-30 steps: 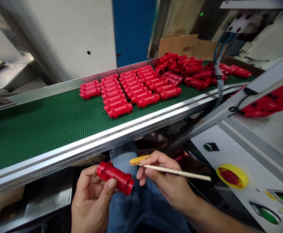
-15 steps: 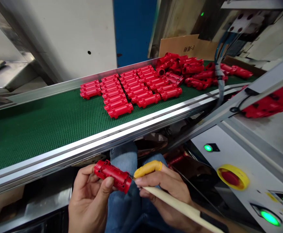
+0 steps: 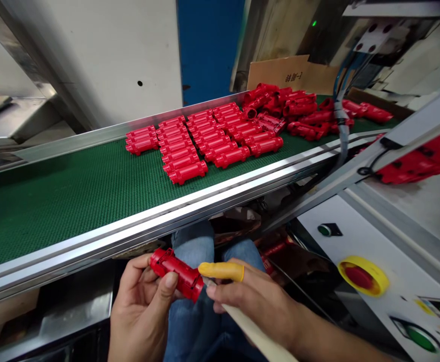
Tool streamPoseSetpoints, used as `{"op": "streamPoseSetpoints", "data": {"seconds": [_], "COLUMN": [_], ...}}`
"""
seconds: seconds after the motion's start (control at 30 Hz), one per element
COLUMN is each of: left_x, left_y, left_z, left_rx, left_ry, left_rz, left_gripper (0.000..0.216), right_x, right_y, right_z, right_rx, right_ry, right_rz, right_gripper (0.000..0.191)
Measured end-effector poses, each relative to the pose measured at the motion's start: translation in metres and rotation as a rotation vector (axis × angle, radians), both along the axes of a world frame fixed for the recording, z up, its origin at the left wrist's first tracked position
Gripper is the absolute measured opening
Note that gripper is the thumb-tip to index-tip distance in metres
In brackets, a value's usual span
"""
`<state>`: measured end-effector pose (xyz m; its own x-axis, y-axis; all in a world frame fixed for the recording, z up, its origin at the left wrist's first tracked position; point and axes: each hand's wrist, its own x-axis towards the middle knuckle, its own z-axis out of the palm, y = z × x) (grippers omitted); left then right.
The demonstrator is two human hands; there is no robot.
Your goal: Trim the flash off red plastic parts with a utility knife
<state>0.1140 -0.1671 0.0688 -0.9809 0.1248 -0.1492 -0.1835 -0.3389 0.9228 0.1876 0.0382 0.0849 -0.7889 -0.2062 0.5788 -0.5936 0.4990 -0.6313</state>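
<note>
My left hand (image 3: 142,306) is closed around a red plastic tube-shaped housing (image 3: 176,271), thumb on top, its right end tilted down. In my right hand (image 3: 250,296) is a knife (image 3: 248,324) with a long cream handle. A yellow finger cot (image 3: 220,271) covers the index finger, which reaches the housing's right end. The knife's greyish tip is mostly hidden by the fingers, so I cannot tell exactly where it touches. Both hands are above my lap, in front of the conveyor.
On the green conveyor belt (image 3: 72,196) lie rows of red housings (image 3: 189,172), with a loose heap (image 3: 298,105) behind right. A metal rail (image 3: 137,213) edges the belt. At right stands a control panel (image 3: 359,236) with a red-and-yellow button (image 3: 361,276). A cardboard piece (image 3: 276,73) stands behind.
My right hand has shifted left and turned, bringing the yellow-covered finger onto the housing's end. The knife handle points more steeply down. The panel's green lamps have gone dark.
</note>
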Motion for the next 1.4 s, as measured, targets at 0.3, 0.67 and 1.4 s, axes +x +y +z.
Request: {"op": "streamPoseSetpoints", "data": {"seconds": [0.3,0.67,1.4], "left_x": [-0.005,0.003,0.011], "left_y": [0.007,0.001,-0.004], "left_z": [0.004,-0.002,-0.010], "left_rx": [0.087,-0.038,-0.100], "left_ry": [-0.103,-0.034,0.100], "left_rz": [-0.093,-0.095,-0.212], "left_gripper": [0.039,0.041,0.019], "right_x": [-0.002,-0.023,-0.013], "right_y": [-0.010,-0.014,-0.023], "right_z": [-0.014,-0.021,-0.001], "right_rx": [-0.524,-0.778,-0.189], "right_ry": [-0.274,-0.460,0.177], "right_rz": [-0.052,-0.201,-0.223], "right_gripper": [0.008,0.020,0.025]}}
